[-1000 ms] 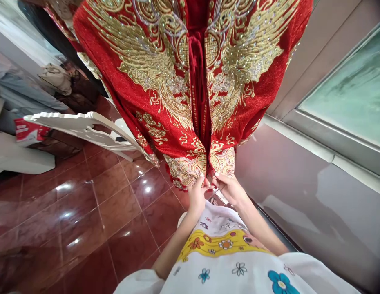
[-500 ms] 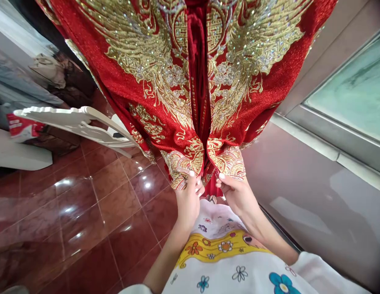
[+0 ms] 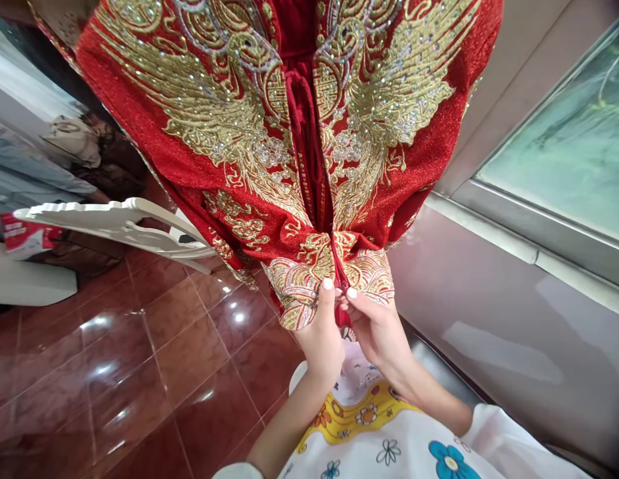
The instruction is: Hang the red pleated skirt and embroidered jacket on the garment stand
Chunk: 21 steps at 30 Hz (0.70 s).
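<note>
A red jacket (image 3: 184, 169) with heavy gold embroidery and sparkling beads hangs upright in front of me. Its two front edges part down the middle, where dark red velvet cords (image 3: 300, 100) dangle. My left hand (image 3: 323, 326) pinches the lower front corner of the left panel, thumb on top. Opposite it, my right hand (image 3: 372, 319) grips the lower corner of the right panel. Both hands nearly touch at the hem, and the two edges meet there. A small fastening between the fingertips, if any, is too hidden to make out.
To the left stands a white chair with a carved back (image 3: 120, 223) on glossy red floor tiles (image 3: 190, 372). Beyond it are a red and white bag (image 3: 27, 236) and piled cloth (image 3: 74, 141). A wall (image 3: 489, 319) with a framed window (image 3: 564, 153) runs along the right.
My hands have drawn together, bringing the jacket's lower front edges from apart to meeting. The jacket sits slightly lower and further left in view.
</note>
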Available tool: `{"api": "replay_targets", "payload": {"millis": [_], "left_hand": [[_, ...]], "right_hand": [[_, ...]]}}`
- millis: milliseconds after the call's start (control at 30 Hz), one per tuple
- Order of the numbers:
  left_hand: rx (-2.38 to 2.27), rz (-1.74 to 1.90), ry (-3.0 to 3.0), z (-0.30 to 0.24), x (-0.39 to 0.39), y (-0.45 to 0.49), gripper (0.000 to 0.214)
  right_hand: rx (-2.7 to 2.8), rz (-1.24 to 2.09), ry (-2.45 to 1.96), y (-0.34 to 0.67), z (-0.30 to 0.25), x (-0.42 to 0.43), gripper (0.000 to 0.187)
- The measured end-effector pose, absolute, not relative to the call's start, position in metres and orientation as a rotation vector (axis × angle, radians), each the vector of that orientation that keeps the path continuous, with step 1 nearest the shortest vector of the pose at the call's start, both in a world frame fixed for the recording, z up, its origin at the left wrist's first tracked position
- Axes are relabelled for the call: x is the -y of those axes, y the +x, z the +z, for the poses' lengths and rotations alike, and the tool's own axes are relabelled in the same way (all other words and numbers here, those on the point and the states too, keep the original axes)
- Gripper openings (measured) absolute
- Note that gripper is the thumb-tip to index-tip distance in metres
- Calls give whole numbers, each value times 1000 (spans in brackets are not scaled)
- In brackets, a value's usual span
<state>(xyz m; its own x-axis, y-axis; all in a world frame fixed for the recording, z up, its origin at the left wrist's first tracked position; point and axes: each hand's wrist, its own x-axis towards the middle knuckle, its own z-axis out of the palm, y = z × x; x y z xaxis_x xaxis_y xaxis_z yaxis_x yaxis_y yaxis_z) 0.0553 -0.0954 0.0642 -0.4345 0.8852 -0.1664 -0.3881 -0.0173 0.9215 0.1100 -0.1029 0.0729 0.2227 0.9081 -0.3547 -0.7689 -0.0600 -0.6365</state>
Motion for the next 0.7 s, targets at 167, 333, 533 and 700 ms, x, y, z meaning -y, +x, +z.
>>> {"api": "replay_targets", "payload": {"millis": [167,333,533,700], "left_hand": [[-1330,1656,651,58,93,58,31],[-1429,1685,745,59,89,59,35],[-1509,1674,946,64,84,58,32],[-1581,1675,1113,61,77,54,25]], "right_hand": [[199,1385,-865,109,73,101,29],[188,1354,-875,110,71,99,28],[193,1326,-886,110,71,95,23],[183,1322,-876,108,69,90,25]]}}
